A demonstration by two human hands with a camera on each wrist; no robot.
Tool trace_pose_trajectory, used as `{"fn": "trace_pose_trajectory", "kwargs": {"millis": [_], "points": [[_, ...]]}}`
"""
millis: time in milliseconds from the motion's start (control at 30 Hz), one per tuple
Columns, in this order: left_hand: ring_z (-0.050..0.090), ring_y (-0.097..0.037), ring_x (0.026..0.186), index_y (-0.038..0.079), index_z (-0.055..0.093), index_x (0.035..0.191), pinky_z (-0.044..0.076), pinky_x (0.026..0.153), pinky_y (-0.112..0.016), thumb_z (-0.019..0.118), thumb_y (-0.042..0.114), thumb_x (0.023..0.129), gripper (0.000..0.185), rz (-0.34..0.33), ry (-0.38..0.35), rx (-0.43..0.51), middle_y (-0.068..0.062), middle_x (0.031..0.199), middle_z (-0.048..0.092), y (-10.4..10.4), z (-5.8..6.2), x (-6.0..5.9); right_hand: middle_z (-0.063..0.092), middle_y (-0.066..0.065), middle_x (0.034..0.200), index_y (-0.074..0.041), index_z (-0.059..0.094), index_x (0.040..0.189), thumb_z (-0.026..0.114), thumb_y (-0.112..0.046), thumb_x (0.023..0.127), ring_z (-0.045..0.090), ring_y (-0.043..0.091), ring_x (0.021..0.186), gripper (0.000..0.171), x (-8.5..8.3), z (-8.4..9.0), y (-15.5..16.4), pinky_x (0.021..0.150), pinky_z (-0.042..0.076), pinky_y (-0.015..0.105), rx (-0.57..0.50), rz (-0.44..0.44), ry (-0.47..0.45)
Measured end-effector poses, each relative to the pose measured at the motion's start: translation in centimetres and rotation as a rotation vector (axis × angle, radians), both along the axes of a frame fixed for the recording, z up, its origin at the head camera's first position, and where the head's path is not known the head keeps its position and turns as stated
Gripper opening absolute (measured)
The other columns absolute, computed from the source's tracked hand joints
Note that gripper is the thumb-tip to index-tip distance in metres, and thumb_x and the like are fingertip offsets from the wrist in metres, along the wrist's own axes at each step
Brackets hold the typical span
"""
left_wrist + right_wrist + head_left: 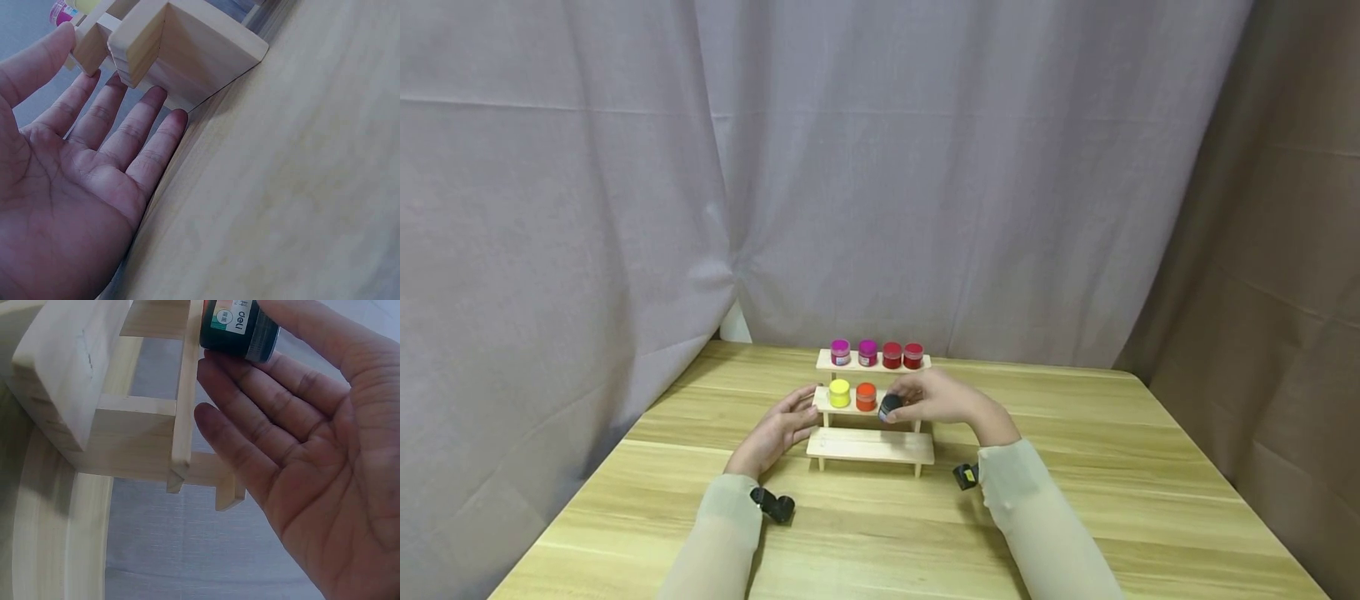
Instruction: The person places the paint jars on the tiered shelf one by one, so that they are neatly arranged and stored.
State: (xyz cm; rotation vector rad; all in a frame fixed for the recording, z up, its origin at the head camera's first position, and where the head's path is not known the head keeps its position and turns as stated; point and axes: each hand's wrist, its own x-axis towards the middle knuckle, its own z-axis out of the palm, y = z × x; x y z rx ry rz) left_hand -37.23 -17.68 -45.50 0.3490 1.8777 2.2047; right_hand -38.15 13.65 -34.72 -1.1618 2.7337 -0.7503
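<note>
Sleeved arms reach up from the bottom of frame to a wooden step rack [870, 446] at center. Left hand [777, 433] lies flat-fingered, open against the rack's left end; right hand [936, 397] pinches a black jar [890, 407] at the middle shelf, right of the orange jar [866, 396].

Wooden table [1075, 500] under stepped rack [871, 446]

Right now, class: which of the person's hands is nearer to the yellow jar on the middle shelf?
Left. The left hand rests open at the rack's left end, just beside the yellow jar; the right hand holds a black jar further right.
</note>
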Motion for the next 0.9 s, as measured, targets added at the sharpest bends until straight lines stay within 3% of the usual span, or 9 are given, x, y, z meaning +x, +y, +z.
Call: {"fn": "trace_pose_trajectory", "kwargs": {"millis": [433,700,900], "points": [[0.036,-0.030,0.140,0.020,0.028,0.152,0.034,0.117,-0.046,0.058,0.020,0.094,0.065,-0.019,0.010,0.002,-0.013,0.157,0.027,-0.20,0.11,0.08,0.071,-0.014,0.098,-0.022,0.068,0.110,0.073,-0.043,0.083,0.065,0.003,0.092,0.035,-0.26,-0.44,-0.34,0.086,0.056,0.025,-0.025,0.017,0.022],[0.045,-0.026,0.133,0.022,0.029,0.152,0.037,0.116,-0.045,0.057,0.019,0.094,0.064,-0.003,-0.001,-0.003,-0.012,0.156,0.030,-0.20,-0.03,0.08,0.071,-0.012,0.094,-0.018,0.067,0.112,0.069,-0.037,0.088,0.065,0.004,0.086,0.031,-0.53,-0.76,-0.43,0.084,0.057,0.024,-0.056,0.093,0.090],[0.047,-0.025,0.131,0.021,0.028,0.152,0.036,0.116,-0.045,0.054,0.018,0.096,0.062,-0.019,0.015,-0.009,-0.013,0.157,0.029,-0.23,-0.01,0.11,0.072,-0.008,0.099,-0.016,0.066,0.117,0.069,-0.035,0.089,0.066,0.005,0.089,0.034,-0.36,-0.69,-0.62,0.084,0.057,0.024,-0.060,0.063,0.062]]}}
